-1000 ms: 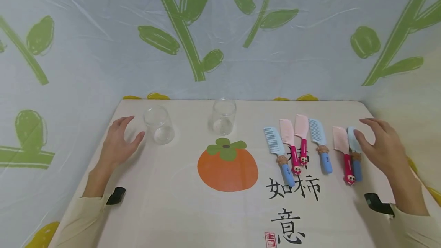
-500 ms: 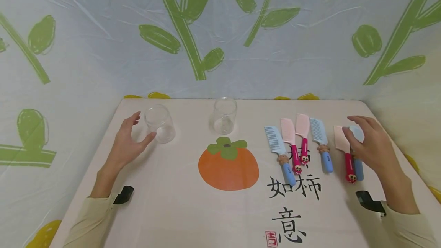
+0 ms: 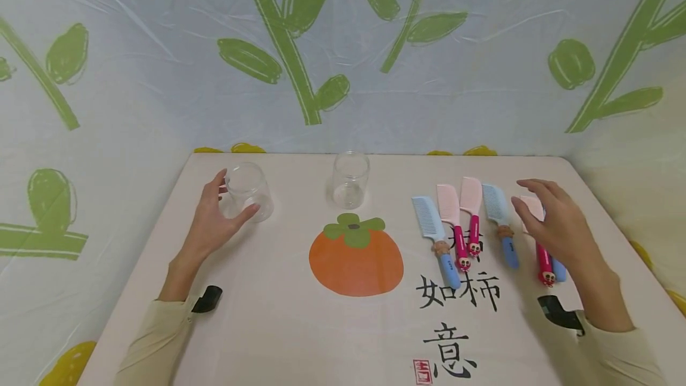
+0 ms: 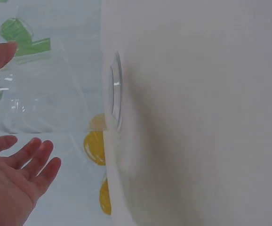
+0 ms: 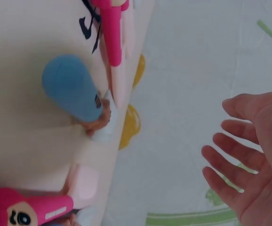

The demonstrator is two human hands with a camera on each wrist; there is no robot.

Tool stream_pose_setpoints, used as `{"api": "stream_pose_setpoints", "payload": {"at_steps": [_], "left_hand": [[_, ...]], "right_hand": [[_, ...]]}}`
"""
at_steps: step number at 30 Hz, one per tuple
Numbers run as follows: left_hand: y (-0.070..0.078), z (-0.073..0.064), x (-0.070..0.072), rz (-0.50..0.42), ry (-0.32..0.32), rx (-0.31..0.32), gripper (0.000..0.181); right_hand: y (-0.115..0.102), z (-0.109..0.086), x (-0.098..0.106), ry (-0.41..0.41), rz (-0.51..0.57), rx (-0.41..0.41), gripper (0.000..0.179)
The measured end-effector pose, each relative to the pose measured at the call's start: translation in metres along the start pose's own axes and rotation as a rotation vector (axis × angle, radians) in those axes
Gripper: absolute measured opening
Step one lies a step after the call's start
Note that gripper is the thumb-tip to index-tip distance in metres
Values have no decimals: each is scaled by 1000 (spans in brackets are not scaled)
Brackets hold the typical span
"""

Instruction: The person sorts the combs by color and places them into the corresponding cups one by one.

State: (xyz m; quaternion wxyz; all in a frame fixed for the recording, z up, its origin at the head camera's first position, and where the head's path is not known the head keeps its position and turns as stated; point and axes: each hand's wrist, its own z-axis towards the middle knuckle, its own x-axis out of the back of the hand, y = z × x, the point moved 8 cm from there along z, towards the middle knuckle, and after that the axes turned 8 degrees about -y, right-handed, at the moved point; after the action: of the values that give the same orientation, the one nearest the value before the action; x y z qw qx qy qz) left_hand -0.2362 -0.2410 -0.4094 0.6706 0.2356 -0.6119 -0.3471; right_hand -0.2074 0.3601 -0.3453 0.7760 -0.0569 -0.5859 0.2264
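My left hand (image 3: 211,222) is spread beside a clear glass cup (image 3: 249,180), which stands upright at the table's back left. In the left wrist view, thumb and fingers lie on either side of the cup (image 4: 56,99); contact cannot be told. My right hand (image 3: 563,228) hovers, fingers loosely bent and holding nothing, over a pink comb (image 3: 543,264) and a blue comb (image 3: 560,271), partly hiding both. Left of it lie a blue comb with a bear figure (image 3: 495,204), two pink combs (image 3: 471,195) with magenta handles, and another blue comb (image 3: 427,219).
A second clear glass cup (image 3: 351,180) stands at the back middle of the table (image 3: 278,326). The table cover bears a printed persimmon (image 3: 355,267) and black characters. A curtain (image 3: 171,76) with leaf prints hangs behind and at both sides.
My left hand has moved right, its thumb now in front of the left cup. The right hand has moved left across the rightmost combs. Cups and combs stay where they were.
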Motion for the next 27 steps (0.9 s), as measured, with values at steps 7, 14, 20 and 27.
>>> {"api": "stream_pose_setpoints", "payload": {"at_steps": [7,14,20,27], "left_hand": [[1,6,-3,-9,50,-13,101],[-4,11,-6,-41,106,-32,96],[-5,10,-8,-73,138,-23,86],[-7,9,-12,-111,171,-12,82]], "right_hand": [[-17,4,-8,0,10,57,39],[-30,6,-21,-56,16,57,37],[-42,12,-33,-102,15,75,38],[-55,19,-51,-184,49,113,32]]}}
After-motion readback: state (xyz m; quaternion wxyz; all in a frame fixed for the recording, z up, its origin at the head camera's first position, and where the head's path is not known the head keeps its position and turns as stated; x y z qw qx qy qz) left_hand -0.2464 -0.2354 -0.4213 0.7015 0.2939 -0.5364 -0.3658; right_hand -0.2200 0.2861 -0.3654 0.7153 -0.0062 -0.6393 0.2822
